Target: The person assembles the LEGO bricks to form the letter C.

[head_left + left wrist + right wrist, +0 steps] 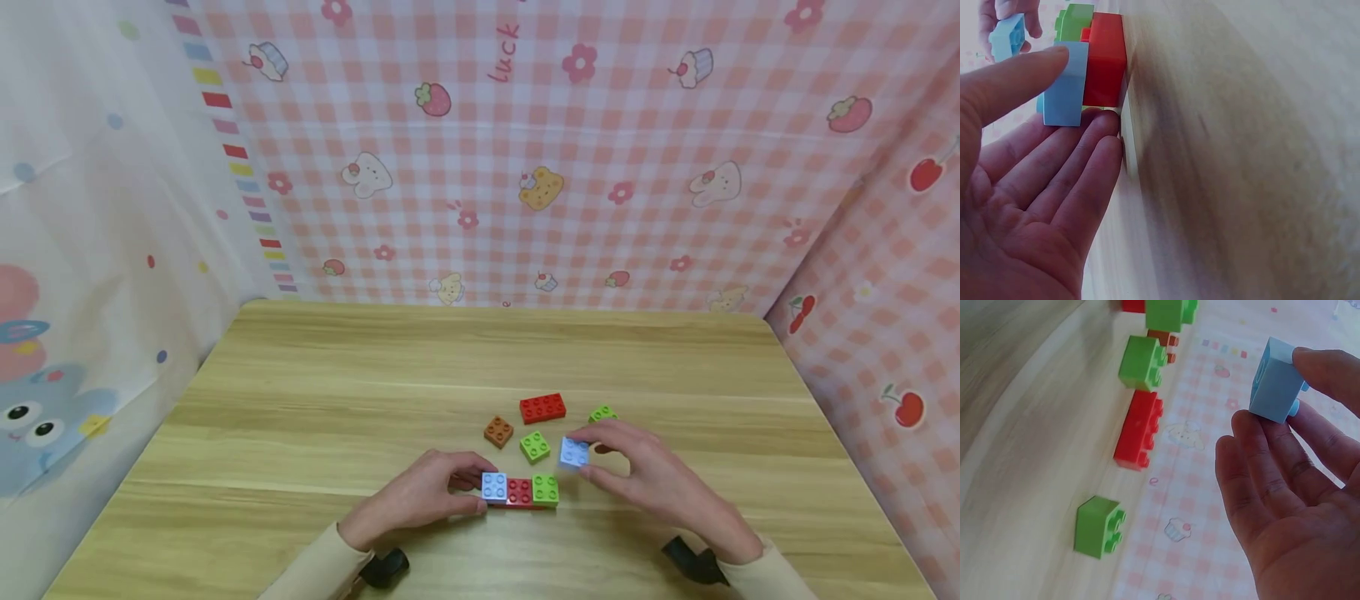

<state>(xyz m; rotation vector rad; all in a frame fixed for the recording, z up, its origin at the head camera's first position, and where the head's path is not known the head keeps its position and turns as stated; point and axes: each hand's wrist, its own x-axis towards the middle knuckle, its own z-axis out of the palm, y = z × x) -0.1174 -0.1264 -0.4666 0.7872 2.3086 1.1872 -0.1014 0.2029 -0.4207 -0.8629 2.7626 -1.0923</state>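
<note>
The right hand [651, 472] partly hides a lime-green square plastic brick [603, 413]; the left hand [1029, 200] partly covers its light-blue square plastic brick [1065, 97]; the head view cuts both beige fabric sleeves [322, 567].

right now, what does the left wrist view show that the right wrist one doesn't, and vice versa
Only the left wrist view shows the left hand holding a stacked blue brick at one end of the red base. Only the right wrist view shows the brown brick and the loose red brick. Both show the right hand holding the other blue brick, and the green brick on the red base, though the right wrist view crops that base.
</note>
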